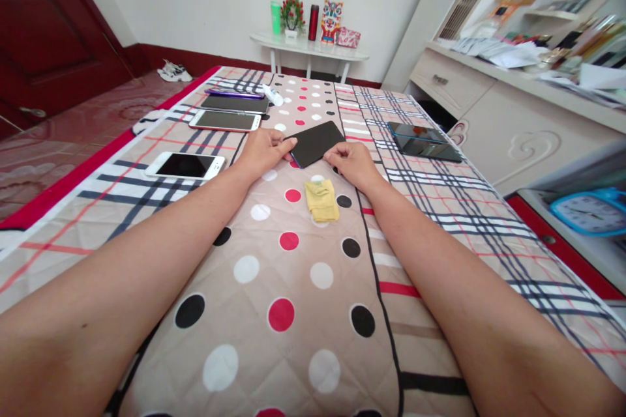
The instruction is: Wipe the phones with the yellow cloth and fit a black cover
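Note:
A dark smartphone [315, 143] is held between both hands, tilted a little over the quilted bed cover. My left hand [264, 151] pinches its left edge with the thumb on top. At its lower right corner, my right hand [353, 163] grips with thumb and fingertips. Just below the phone lies a folded yellow cloth [321, 201]. To the left rests a white phone [186, 165] with a black screen. Beyond it are a second white-framed phone [225, 120], a dark phone [235, 104] and a small white bottle [272, 96].
Two dark devices, one a glossy tablet-like slab [430, 148], lie on the right side of the bed cover [303, 254]. A white side table [313, 47] with ornaments stands by the wall. A cluttered dresser [513, 117] and a blue clock [589, 212] are on the right.

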Demonstrator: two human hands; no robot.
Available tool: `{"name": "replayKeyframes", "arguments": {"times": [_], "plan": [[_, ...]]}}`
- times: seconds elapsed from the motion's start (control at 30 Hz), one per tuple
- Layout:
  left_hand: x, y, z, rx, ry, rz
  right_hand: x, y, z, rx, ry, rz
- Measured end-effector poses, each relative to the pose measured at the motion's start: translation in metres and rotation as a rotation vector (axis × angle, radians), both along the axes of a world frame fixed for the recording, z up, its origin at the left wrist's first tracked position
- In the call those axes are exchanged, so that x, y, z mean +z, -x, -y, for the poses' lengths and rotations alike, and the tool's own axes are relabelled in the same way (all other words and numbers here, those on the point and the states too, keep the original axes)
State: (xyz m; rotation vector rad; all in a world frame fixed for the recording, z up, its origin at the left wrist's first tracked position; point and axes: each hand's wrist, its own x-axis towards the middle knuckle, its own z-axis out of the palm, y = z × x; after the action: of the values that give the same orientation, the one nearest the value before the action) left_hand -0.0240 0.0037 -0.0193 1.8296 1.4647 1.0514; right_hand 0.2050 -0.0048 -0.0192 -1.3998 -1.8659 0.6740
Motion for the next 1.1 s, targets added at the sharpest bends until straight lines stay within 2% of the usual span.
{"name": "replayKeyframes", "arguments": {"times": [1.1], "plan": [[0.0023, -0.0010, 0.0020, -0.003, -0.015, -0.030, -0.0020, -0.0012, -0.0014, 0.006, -0.004, 0.012]]}}
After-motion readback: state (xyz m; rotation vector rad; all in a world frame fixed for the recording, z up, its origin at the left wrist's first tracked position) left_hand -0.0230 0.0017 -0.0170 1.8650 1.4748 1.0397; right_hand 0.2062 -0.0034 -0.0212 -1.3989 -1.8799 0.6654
